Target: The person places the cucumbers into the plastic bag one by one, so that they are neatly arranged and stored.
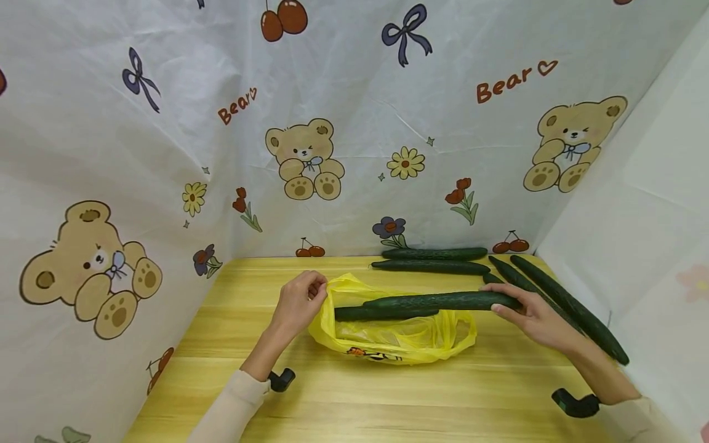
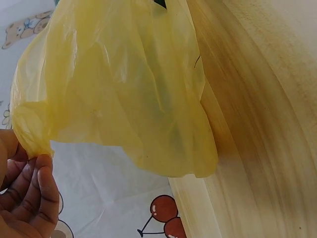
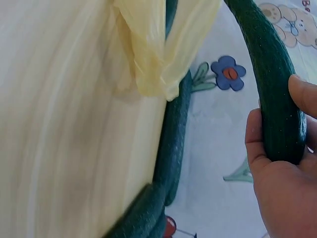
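A yellow plastic bag [image 1: 388,354] lies on the table with its mouth spread. My left hand [image 1: 300,301] pinches the bag's left edge between thumb and fingers; in the left wrist view, fingertips [image 2: 43,161] grip a bunched corner of the yellow film. Inside the bag lies one cucumber [image 1: 354,314]. My right hand [image 1: 532,314] grips another long dark green cucumber [image 3: 276,84] by its right end, and the far end of it reaches over the bag's opening, overlapping the cucumber inside in the head view.
Two cucumbers [image 1: 429,267] lie along the back of the wooden table [image 1: 354,406]. Several more cucumbers [image 1: 576,301] lie slantwise at the right, by the white side wall [image 1: 659,258]. A patterned cloth [image 1: 354,92] hangs behind the table.
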Demonstrator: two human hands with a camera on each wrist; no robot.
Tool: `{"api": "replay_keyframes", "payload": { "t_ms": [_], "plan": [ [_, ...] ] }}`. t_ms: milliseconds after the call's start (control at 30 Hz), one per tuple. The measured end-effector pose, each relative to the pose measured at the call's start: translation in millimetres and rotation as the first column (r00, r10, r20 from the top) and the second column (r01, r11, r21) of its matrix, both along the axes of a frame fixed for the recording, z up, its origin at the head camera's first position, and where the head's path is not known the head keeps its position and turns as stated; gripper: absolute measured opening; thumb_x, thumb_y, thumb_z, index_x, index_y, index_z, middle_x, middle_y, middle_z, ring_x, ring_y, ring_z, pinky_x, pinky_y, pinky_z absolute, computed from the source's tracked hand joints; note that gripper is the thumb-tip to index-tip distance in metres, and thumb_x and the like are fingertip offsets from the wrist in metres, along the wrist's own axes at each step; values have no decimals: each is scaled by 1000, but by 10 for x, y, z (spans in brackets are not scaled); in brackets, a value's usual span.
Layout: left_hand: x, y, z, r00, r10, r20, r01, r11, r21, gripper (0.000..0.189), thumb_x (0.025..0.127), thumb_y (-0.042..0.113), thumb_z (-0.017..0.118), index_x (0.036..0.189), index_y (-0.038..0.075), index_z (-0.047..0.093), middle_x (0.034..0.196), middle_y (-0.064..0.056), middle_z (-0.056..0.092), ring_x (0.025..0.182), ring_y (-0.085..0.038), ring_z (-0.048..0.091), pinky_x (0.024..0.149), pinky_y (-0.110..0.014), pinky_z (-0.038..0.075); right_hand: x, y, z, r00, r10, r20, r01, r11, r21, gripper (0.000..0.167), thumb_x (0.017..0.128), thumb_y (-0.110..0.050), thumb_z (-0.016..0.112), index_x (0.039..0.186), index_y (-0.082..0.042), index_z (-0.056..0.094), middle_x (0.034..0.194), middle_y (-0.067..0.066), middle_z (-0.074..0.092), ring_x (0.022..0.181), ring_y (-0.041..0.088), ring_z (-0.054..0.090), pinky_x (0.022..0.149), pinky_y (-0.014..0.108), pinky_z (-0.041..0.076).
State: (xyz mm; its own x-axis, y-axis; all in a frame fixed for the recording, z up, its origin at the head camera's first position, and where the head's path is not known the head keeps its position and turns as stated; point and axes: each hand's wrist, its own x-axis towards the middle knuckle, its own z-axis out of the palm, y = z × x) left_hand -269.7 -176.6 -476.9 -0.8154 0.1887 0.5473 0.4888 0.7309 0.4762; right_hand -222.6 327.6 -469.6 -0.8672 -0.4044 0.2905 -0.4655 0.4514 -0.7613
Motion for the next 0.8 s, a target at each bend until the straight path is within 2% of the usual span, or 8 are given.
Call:
{"api": "replay_keyframes", "payload": {
  "t_ms": [100,167,233,267,367,467,600,800],
  "plan": [
    [-3,20,-20,1000,-6,-2,6,1000,8,6,100,10,72,99,13,77,87,4,70,73,-4,61,67,-21,56,-21,-76,-68,999,46,-10,-46,999,-12,42,109,-3,57,151,0,55,146,-25,55,61,-2,43,45,27,38],
    [-8,41,-39,1000,-19,4,19,1000,10,6,101,10,71,100,13,77,87,4,70,73,-3,62,67,-21,57,-21,-122,-107,999,49,-18,-49,999,1,41,109,-4,58,150,0,56,148,-15,58,89,-11,56,57,23,45],
    [-10,60,-53,1000,-29,8,29,1000,9,7,102,11,70,101,13,76,88,4,70,73,-3,62,68,-21,56,-20,-170,-138,998,49,-28,-49,999,22,40,109,-5,59,150,0,57,150,0,61,117,-13,52,69,21,47],
    [-10,68,-57,999,-30,10,30,1000,9,7,102,11,69,101,13,76,88,5,70,73,-3,62,67,-21,56,-21,-196,-150,999,46,-28,-46,998,32,40,110,-7,59,149,-1,57,150,7,61,126,-15,49,77,20,47],
    [-11,78,-51,1000,-24,8,24,1000,14,8,102,11,69,102,14,76,88,5,70,73,-3,62,67,-22,56,-44,-282,-184,999,42,-27,-41,998,51,40,110,-10,59,149,-3,58,150,20,61,133,-17,47,92,14,49],
    [-10,75,-28,1000,-19,7,19,1000,19,7,102,11,70,101,14,77,87,5,70,73,-3,62,67,-22,56,-82,-376,-212,999,35,-17,-34,997,63,39,111,-13,59,149,-5,58,152,20,60,137,-15,46,102,13,49],
    [-13,65,-5,1000,-23,4,23,1000,18,7,102,11,70,101,14,76,87,5,71,73,-3,62,67,-21,56,-124,-506,-220,1000,19,-10,-18,996,87,39,111,-17,60,149,-7,60,153,18,61,139,-4,50,102,14,50],
    [-15,45,13,1000,-22,-16,22,1000,19,7,101,11,70,100,13,77,87,4,71,73,-3,62,66,-21,56,-164,-703,-235,1000,18,-9,-17,995,100,39,111,-19,59,149,-7,60,152,20,62,140,37,59,99,20,53]
  ]
}}
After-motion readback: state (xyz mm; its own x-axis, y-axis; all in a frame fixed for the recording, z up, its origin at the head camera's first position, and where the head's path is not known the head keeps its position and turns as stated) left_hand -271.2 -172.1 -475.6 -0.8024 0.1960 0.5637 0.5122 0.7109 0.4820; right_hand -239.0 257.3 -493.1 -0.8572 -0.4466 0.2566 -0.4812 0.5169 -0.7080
